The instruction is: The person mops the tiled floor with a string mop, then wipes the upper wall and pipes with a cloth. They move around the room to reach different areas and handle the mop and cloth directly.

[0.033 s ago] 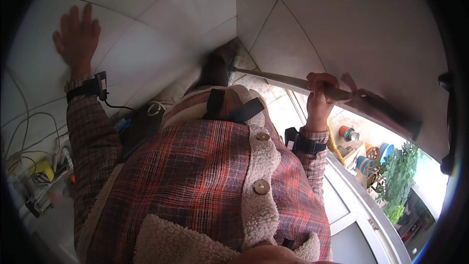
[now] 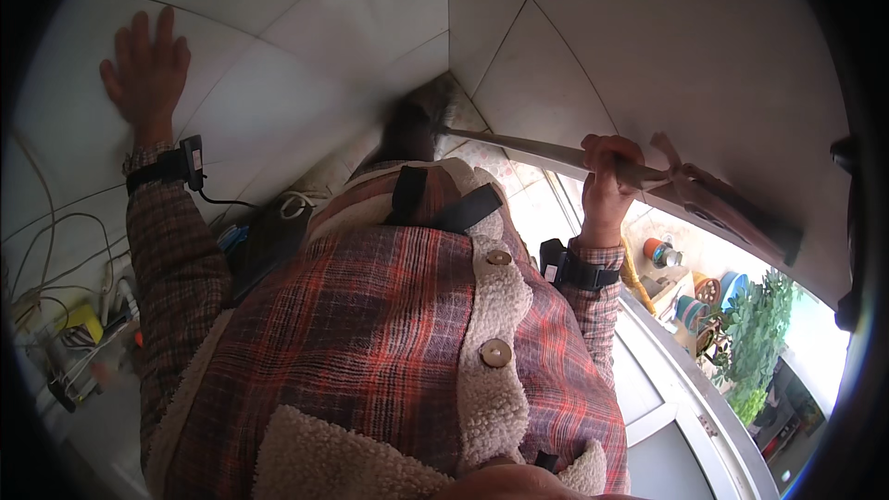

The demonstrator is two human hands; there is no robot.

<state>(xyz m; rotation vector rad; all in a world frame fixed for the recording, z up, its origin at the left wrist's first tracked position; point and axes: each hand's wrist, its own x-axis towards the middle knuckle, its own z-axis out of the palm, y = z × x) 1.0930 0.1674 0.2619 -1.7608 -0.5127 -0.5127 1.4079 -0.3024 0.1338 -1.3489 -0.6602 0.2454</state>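
Observation:
My left hand (image 2: 146, 74) lies open against the white tiled wall (image 2: 278, 102) on the left, fingers spread. On the right, my right hand (image 2: 607, 176) grips a long pale handle (image 2: 519, 144). Its far end reaches down into the wall corner, beside a dark, blurred shape (image 2: 412, 125) that may be my foot or a brush. A strip of cloth or similar material (image 2: 713, 199) hangs at the handle's upper end, near my right hand.
Loose cables (image 2: 51, 231), a yellow object (image 2: 81, 329) and small items are at the lower left. A white door frame (image 2: 653, 389) is at the lower right; beyond it are tiled floor, pots (image 2: 694, 310) and green plants (image 2: 759, 333).

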